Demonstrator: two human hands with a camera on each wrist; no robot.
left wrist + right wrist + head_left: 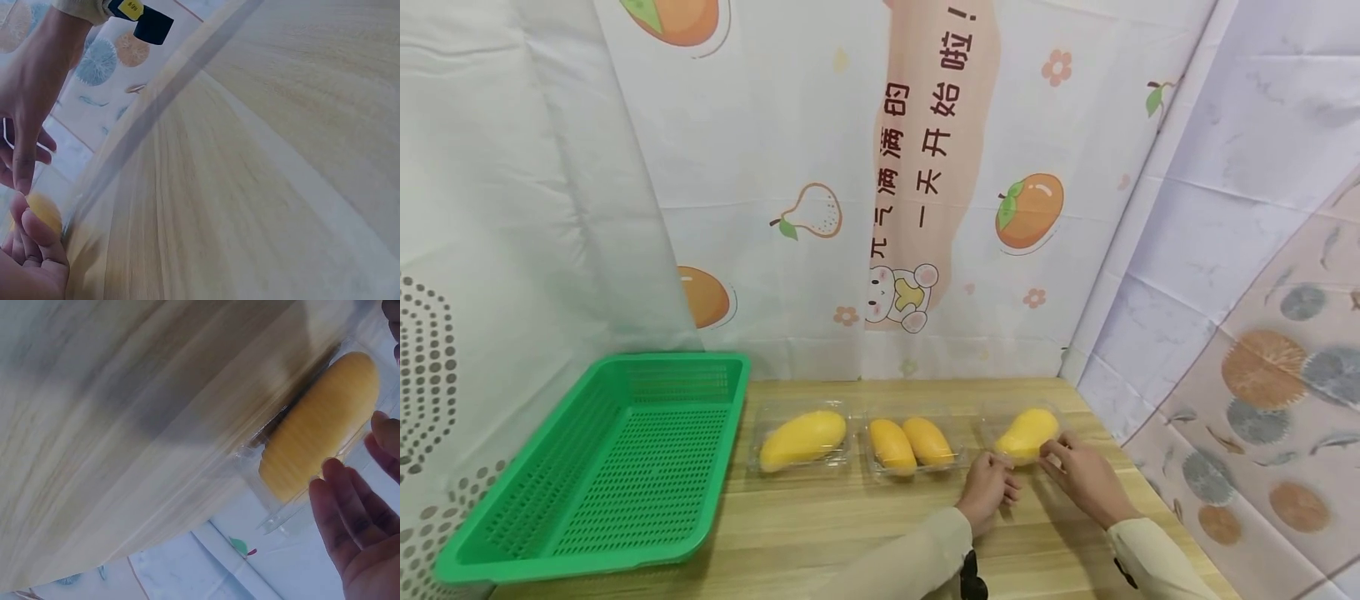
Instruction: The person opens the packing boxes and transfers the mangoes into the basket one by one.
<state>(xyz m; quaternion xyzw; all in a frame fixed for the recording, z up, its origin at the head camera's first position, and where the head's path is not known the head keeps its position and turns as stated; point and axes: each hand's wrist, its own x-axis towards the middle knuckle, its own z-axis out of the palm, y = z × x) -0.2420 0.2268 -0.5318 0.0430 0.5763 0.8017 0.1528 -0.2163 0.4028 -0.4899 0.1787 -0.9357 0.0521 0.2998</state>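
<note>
At the right of the row on the table is a yellow mango (1028, 435) inside a clear plastic box (988, 427). My left hand (988, 490) is at the box's near left corner, fingers loosely bent; in the left wrist view I make out nothing between its thumb and fingers. On the other side, my right hand (1084, 479) has its fingertips close to the box's near right edge. The right wrist view shows the mango (322, 425) lying in the box, with the right hand's fingers (337, 512) relaxed and its thumb apart. Whether they touch the plastic, I cannot tell.
Left of this box stand a clear box with two smaller mangoes (912, 444) and another with one large mango (803, 439). A green plastic basket (715, 500) occupies the table's left side. Printed cloth (820, 283) hangs behind and at both sides of the wooden table (790, 533).
</note>
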